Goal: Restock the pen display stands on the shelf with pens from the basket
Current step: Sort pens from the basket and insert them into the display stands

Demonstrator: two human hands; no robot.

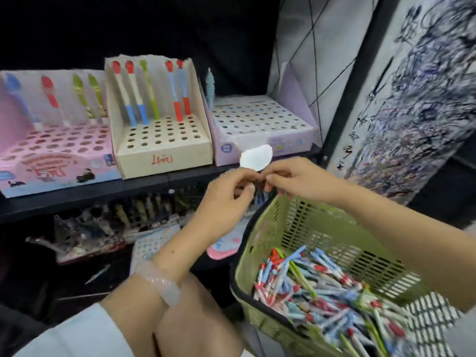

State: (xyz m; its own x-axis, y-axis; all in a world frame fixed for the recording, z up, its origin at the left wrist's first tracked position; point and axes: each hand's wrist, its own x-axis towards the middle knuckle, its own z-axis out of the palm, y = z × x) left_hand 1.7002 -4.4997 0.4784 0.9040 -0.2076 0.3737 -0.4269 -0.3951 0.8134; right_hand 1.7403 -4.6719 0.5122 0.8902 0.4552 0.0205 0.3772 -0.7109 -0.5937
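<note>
My left hand (229, 194) and my right hand (293, 177) meet in front of the shelf edge, both pinching a small white paper scrap (256, 158) between their fingertips. Below them sits a green basket (268, 228) heaped with red, blue and green pens (327, 287). On the shelf stand three display stands. The pink stand (59, 150) on the left holds a few pens. A cream stand (164, 148) in the middle has several pens along its back row. The lilac stand (260, 122) on the right holds one blue pen (210, 86) at its back left corner.
A black shelf board (108, 189) carries the stands. Beneath it a lower shelf holds dark boxed stationery (98, 228) and a pink case (222, 247). A scribbled test sheet (422, 99) hangs on the right beside a black upright post (360, 73).
</note>
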